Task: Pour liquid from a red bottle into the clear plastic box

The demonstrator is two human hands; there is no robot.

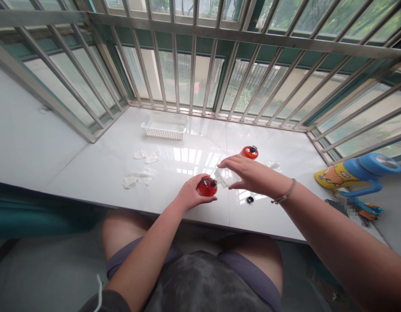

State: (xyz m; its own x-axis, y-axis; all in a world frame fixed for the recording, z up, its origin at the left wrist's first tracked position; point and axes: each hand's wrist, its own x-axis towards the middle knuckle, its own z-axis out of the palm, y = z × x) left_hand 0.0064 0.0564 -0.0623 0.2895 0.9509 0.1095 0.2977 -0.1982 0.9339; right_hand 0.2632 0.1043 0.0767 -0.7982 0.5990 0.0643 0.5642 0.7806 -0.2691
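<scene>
My left hand (193, 190) is wrapped round a small rounded bottle (207, 187) of red liquid, just above the front part of the table. Closed round a clear, squarish bottle (226, 177), my right hand (244, 172) keeps it tipped on its side. The clear bottle's narrow neck meets the dark mouth of the red bottle; whether liquid passes between them cannot be made out. A small black cap (250, 199) lies on the table below my right hand. Behind that hand stands a second red bottle (249, 152) with a black top.
A white perforated basket (164, 133) sits at the back left, with crumpled white tissues (140, 177) in front of it. Clear plastic film (273, 165) lies right of centre. A blue and yellow flask (356, 171) stands at the right. Metal bars (216, 32) line the window behind.
</scene>
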